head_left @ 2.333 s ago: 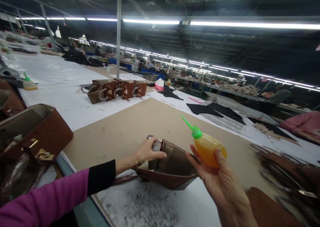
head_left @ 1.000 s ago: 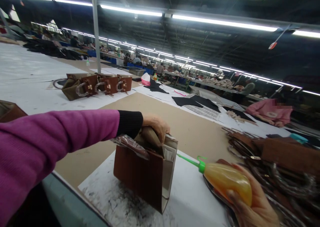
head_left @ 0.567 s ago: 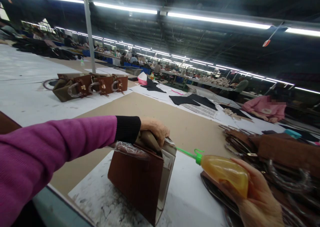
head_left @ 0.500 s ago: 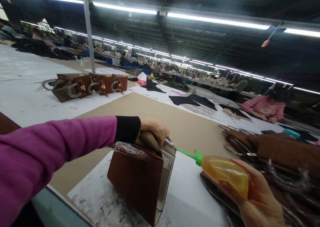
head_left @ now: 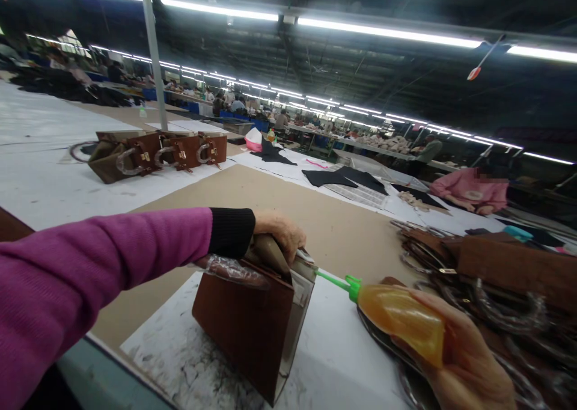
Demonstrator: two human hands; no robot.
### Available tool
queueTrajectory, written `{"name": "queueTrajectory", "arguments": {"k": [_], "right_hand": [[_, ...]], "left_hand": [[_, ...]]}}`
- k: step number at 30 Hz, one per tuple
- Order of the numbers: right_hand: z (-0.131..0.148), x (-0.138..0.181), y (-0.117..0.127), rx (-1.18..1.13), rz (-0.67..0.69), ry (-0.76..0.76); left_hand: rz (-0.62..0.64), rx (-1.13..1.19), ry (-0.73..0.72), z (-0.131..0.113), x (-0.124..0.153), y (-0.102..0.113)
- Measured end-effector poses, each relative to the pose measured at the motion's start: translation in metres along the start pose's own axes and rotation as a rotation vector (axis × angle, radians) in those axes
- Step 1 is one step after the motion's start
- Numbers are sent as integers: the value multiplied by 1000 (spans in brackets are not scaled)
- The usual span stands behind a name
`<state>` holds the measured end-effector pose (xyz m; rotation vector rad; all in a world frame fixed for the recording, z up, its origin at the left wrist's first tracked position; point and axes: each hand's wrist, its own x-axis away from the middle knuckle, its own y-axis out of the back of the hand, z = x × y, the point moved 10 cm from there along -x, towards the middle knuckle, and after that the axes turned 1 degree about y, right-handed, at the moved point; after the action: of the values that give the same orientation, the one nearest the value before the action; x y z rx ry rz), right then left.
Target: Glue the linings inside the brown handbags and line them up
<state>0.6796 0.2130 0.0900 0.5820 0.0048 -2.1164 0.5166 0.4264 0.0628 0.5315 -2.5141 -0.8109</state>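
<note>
Here's the left hand [head_left: 282, 231] curled over the top of the brown bag [head_left: 241, 323], gripping its rim, fingertips partly out of sight. The bag leans on the smudged white sheet [head_left: 340, 344] in the near middle, probably steadied so its pale, gaping side faces right. And the right hand [head_left: 471, 356] is wrapped round a squeeze bottle [head_left: 396, 314] of amber liquid, held low, likely so the green nozzle [head_left: 333, 281] can reach that side. The bottle's long axis runs from near right to far left, nozzle pointing left at the bag's top corner; touching or just beside, I can't tell.
</note>
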Motion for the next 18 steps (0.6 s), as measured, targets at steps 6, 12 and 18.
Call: {"name": "queueTrajectory", "arguments": {"k": [6,12,18], "right_hand": [[-8,0,4,-7,-43,-4],[-12,9,0,28,28,27],[-15,7,9,25,-19,-4]], "left_hand": [[223,-309,64,-11,10,-17],[223,-310,39,-6,4,-21],[250,-483,56,-15,9,-27]]}}
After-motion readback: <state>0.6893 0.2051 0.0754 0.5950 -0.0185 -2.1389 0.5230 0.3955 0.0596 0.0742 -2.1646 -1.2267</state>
